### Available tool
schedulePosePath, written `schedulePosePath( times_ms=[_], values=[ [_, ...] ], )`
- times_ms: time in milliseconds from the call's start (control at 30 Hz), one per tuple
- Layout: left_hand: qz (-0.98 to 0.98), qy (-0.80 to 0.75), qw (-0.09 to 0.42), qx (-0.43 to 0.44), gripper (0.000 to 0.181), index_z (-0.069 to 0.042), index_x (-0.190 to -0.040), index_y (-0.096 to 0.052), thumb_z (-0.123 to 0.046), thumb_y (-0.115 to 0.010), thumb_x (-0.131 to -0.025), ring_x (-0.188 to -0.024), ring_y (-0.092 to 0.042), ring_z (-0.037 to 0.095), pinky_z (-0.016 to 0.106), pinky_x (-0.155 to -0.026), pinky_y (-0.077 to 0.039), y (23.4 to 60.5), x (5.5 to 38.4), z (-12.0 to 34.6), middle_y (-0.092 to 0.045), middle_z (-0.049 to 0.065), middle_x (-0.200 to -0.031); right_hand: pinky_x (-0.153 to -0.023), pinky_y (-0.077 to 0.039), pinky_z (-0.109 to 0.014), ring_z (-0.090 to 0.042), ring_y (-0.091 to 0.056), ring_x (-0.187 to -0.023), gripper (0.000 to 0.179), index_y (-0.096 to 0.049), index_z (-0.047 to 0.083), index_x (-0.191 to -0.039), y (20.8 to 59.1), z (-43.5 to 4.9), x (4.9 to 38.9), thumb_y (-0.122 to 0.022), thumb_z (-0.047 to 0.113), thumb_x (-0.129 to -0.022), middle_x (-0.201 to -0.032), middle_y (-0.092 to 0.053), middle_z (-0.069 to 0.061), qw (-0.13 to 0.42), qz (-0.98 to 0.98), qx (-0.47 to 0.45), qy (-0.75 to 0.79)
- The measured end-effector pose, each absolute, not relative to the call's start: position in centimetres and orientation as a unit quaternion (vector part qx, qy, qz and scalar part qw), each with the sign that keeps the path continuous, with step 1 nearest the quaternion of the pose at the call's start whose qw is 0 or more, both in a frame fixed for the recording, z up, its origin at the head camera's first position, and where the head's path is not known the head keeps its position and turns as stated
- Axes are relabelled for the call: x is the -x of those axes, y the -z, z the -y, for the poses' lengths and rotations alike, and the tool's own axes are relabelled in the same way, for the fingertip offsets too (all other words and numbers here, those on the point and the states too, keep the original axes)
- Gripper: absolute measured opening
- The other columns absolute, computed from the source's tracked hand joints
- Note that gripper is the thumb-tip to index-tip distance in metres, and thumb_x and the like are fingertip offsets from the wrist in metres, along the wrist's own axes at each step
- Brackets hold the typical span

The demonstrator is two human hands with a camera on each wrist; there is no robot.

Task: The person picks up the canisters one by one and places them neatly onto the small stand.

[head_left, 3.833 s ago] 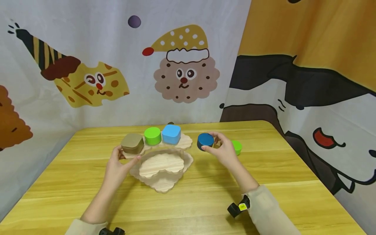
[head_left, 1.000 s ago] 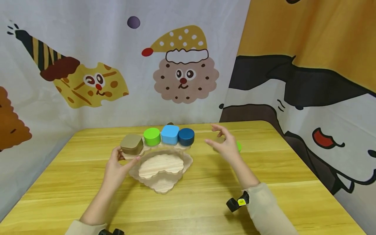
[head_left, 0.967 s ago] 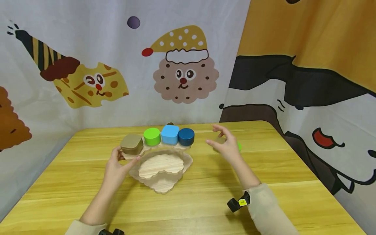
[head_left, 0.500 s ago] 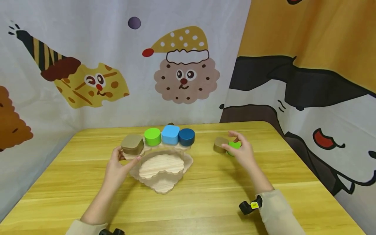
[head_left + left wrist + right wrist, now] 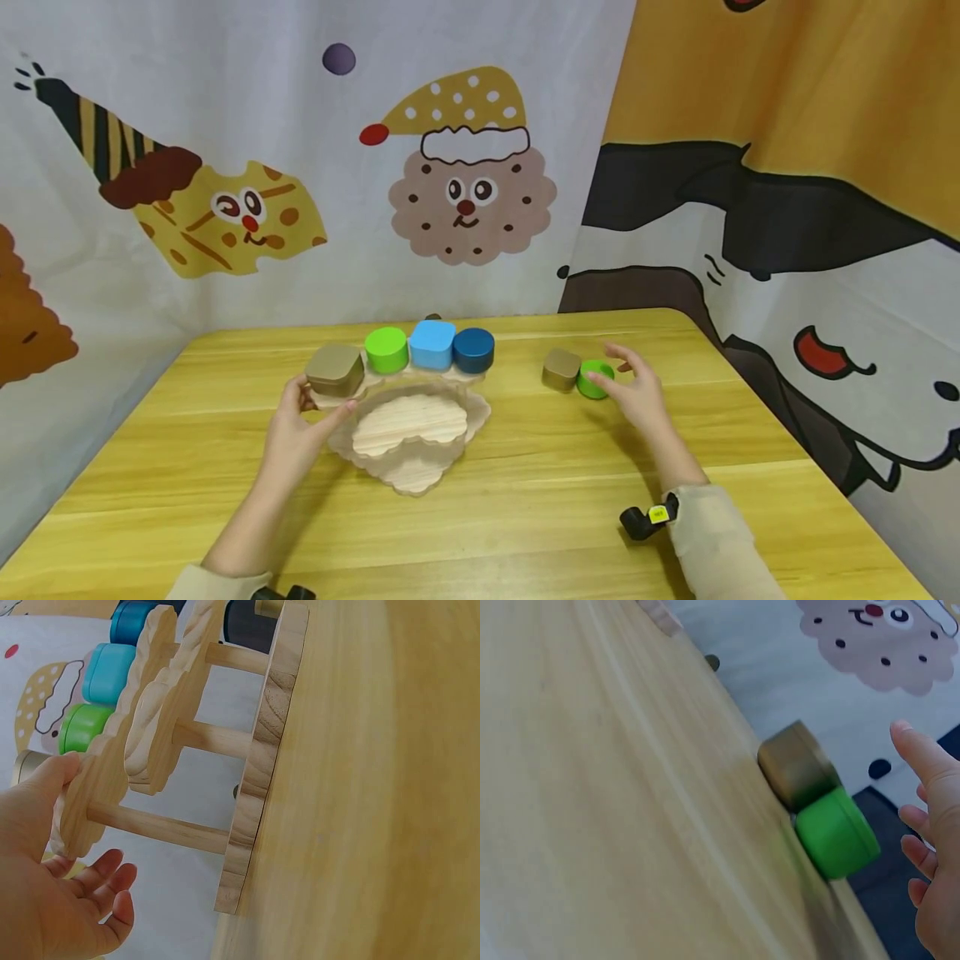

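Note:
A wooden tiered stand [image 5: 411, 423] with scalloped shelves on dowel posts stands on the table. Along its raised rear shelf [image 5: 106, 784] sit a tan block [image 5: 334, 372], a green cylinder [image 5: 386, 350], a light-blue block [image 5: 432, 345] and a dark-blue cylinder [image 5: 474, 351]. My left hand [image 5: 302, 433] pinches the left end of that shelf by its edge, thumb on the near side. To the right, a second tan block [image 5: 561, 371] and a second green cylinder [image 5: 837, 834] rest side by side on the table. My right hand [image 5: 641, 398] holds nothing, thumb and fingers spread beside this green cylinder.
The wooden table [image 5: 525, 517] reaches back to a printed curtain [image 5: 285, 300] hanging behind it. Small black cameras are strapped at both wrists, the right one [image 5: 647, 520] low over the table.
The dark-blue cylinder went from my right hand onto the right end of the rear shelf, where it was let go. My right hand then moved right, past the tan block. My left hand stays put.

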State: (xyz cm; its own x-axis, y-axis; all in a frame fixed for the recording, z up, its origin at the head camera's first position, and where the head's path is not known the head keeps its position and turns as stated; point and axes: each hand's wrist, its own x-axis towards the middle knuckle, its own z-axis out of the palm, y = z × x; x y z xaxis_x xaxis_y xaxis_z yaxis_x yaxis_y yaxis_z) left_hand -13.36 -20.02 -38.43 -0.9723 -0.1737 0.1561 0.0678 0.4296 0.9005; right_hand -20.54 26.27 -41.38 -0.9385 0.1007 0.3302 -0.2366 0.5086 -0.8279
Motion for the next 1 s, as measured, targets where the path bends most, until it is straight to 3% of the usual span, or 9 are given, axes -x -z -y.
schedulePosePath(
  times_ms=[533,1000],
  values=[
    [0.837,0.534,0.113,-0.026,0.087,-0.001,-0.145,-0.028,-0.038,-0.076,-0.082,-0.117,-0.041,0.032,0.053,-0.1,-0.029,38.4,13.2,20.1,-0.046,0.02,-0.127,-0.076,-0.042,-0.039,-0.033,-0.045,-0.109,0.072,-0.043,0.002,-0.141,43.9,-27.7,20.9,-0.074,0.035,-0.085,-0.135,-0.049,-0.017,0.121,0.88,-0.023,-0.458],
    [0.84,0.53,0.113,-0.028,0.086,-0.001,-0.145,-0.028,-0.039,-0.075,-0.083,-0.116,-0.04,0.032,0.054,-0.099,-0.029,38.3,13.3,20.0,-0.047,0.019,-0.126,-0.081,-0.04,-0.042,-0.032,-0.045,-0.106,0.072,-0.043,0.004,-0.142,44.5,-27.7,21.2,-0.072,0.037,-0.086,-0.132,-0.045,-0.019,0.093,0.881,-0.007,-0.464]
  ],
)
